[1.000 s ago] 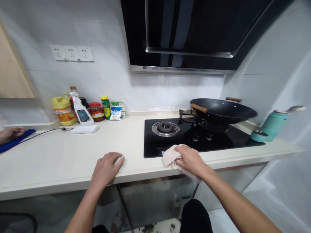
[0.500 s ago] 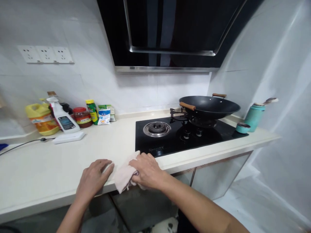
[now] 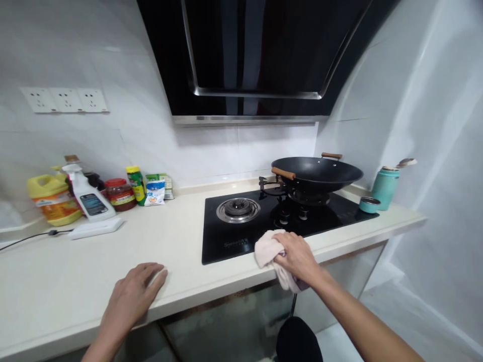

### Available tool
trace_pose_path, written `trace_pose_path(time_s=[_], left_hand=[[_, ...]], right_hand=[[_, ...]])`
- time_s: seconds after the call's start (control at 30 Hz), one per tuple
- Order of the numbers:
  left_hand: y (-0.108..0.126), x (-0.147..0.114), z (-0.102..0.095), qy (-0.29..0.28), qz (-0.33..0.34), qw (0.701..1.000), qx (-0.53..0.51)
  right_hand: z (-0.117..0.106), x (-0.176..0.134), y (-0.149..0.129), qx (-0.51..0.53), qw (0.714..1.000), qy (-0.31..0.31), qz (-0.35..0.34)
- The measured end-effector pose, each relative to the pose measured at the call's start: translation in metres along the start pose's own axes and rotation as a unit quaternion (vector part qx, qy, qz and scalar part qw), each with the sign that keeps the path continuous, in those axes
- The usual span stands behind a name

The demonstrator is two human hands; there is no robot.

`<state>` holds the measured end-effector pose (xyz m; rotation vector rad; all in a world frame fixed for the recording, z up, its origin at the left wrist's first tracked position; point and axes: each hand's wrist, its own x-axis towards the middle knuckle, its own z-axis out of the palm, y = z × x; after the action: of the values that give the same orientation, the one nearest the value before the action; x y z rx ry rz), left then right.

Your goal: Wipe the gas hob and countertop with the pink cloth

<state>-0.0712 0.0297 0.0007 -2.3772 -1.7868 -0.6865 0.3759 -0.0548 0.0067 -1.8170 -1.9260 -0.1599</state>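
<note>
Two bare hands are at the cream countertop (image 3: 177, 241). The right hand (image 3: 296, 256) grips a pale pink cloth (image 3: 268, 249), fingers curled over its bunched fabric, at the front edge of the black gas hob (image 3: 222, 244); part of the cloth hangs past the counter's lip. The left hand (image 3: 130, 295) rests on the counter, fingers loosely bent and thumb apart, though how flat its palm lies is hard to tell. A two-handled wok (image 3: 320, 175) sits on the hob's right side.

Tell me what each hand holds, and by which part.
The right hand grips the pale cloth by its bunched middle; the left hand holds nothing visible.
</note>
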Motion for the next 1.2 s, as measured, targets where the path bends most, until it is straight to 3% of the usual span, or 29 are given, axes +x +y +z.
trace_pose_path(time_s=[0.17,0.3,0.5,0.67,0.73,0.87,1.07,1.2], left_hand=[[0.001,0.001,-0.002,0.003,0.003,1.000,0.001],[0.001,0.002,-0.002,0.009,-0.004,1.000,-0.007],[-0.002,0.003,0.000,-0.012,-0.010,1.000,0.000],[-0.005,0.002,0.003,-0.013,-0.018,1.000,0.003],[-0.006,0.001,0.003,-0.008,-0.015,1.000,0.003],[-0.006,0.002,0.002,0.007,-0.008,1.000,-0.003],[-0.009,0.004,0.004,0.010,-0.008,1.000,-0.016],[-0.011,0.002,0.006,0.016,-0.021,0.999,-0.022]], right_hand=[[-0.012,0.007,0.034,-0.030,0.995,0.037,0.087],[-0.012,0.026,0.037,-0.114,0.982,0.008,0.150],[-0.007,0.042,0.007,-0.156,0.982,-0.034,0.101],[0.006,0.053,-0.026,-0.094,0.995,-0.030,0.001],[0.013,0.068,-0.034,-0.085,0.995,-0.048,0.000],[0.020,0.112,-0.030,-0.094,0.992,-0.068,0.052],[0.020,0.181,0.002,-0.104,0.977,-0.063,0.178],[0.031,0.206,0.015,-0.100,0.949,-0.119,0.273]])
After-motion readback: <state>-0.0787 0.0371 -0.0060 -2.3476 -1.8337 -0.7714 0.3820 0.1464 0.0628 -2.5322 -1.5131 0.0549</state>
